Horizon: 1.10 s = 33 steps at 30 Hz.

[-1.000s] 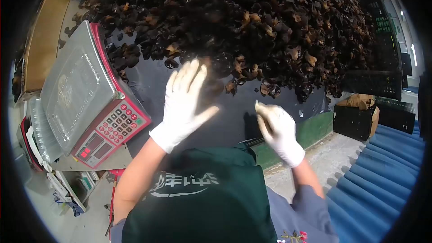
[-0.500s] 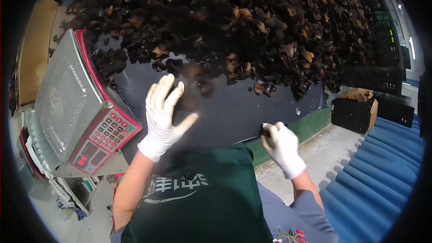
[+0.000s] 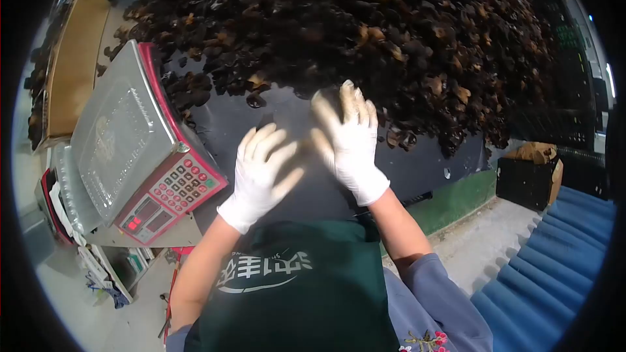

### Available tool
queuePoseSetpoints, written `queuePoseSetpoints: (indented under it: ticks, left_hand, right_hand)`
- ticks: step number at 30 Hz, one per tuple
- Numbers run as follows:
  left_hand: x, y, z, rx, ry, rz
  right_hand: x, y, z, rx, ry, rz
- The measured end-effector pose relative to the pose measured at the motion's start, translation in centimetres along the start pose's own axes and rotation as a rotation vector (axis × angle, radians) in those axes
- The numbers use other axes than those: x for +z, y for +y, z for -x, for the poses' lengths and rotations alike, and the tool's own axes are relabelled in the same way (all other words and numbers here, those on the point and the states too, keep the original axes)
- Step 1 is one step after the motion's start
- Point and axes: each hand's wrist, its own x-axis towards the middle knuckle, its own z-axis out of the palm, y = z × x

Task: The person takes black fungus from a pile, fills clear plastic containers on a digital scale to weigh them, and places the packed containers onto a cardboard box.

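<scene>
A big heap of dark brown wood ear mushrooms (image 3: 313, 32) covers the far part of the dark tabletop (image 3: 287, 107). My left hand (image 3: 255, 173), in a white glove, is over the near part of the table with its fingers spread and nothing visible in it. To its right, my gloved right hand (image 3: 353, 146) reaches toward the near edge of the heap. Its fingers are stretched out and somewhat blurred, and I see nothing held there. A single wood ear piece (image 3: 256, 100) lies at the heap's front, just beyond my left hand.
A red-rimmed weighing scale (image 3: 127, 143) with a keypad stands at the left. Beyond it is a cardboard box (image 3: 77, 58). Black crates (image 3: 554, 72) rise at the right, above a smaller black box (image 3: 521, 182) and a blue corrugated surface (image 3: 548, 267).
My right hand has moved up and left from the table's near edge to the front of the heap. My left hand has dropped slightly nearer to me. The view has shifted a little.
</scene>
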Motion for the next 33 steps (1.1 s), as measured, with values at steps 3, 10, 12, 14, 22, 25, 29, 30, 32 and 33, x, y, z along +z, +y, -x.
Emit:
queuePoseSetpoints:
  ticks: [3, 10, 12, 14, 22, 25, 29, 30, 32, 33]
  left_hand:
    - [-0.4, -0.3, 4.1, -0.067, 0.103, 0.13]
    - [-0.5, -0.5, 4.9, -0.171, 0.144, 0.143]
    - [-0.4, -0.4, 4.8, -0.192, 0.185, 0.203]
    - [-0.5, -0.1, 4.5, -0.261, 0.179, 0.227]
    - [-0.2, -0.2, 3.4, -0.344, 0.177, 0.286]
    - [-0.2, -0.4, 2.8, -0.328, 0.169, 0.308]
    - [0.6, -0.9, 3.3, -0.312, 0.197, 0.356]
    - [0.4, -0.5, 3.4, -0.326, 0.175, 0.375]
    - [0.3, -0.3, 3.4, -0.314, 0.143, 0.394]
    - [0.2, -0.3, 3.7, -0.3, 0.104, 0.381]
  right_hand:
    - [0.0, -1.5, 3.5, -0.17, -0.134, -0.203]
    - [-3.2, -1.2, 8.0, -0.334, -0.208, -0.264]
    - [-4.7, -0.3, 7.9, -0.149, -0.246, -0.329]
    - [-4.8, 0.7, 8.9, -0.051, -0.109, -0.296]
    - [-4.5, 0.9, 9.6, 0.054, 0.038, -0.234]
    - [-3.9, 0.2, 8.9, 0.066, 0.043, -0.259]
    - [-3.2, 0.1, 8.7, 0.087, 0.095, -0.234]
    - [-3.1, 0.1, 8.4, 0.104, 0.109, -0.241]
    - [-2.8, -0.1, 7.6, 0.133, 0.129, -0.255]
    - [-2.4, 0.0, 7.0, 0.113, 0.112, -0.254]
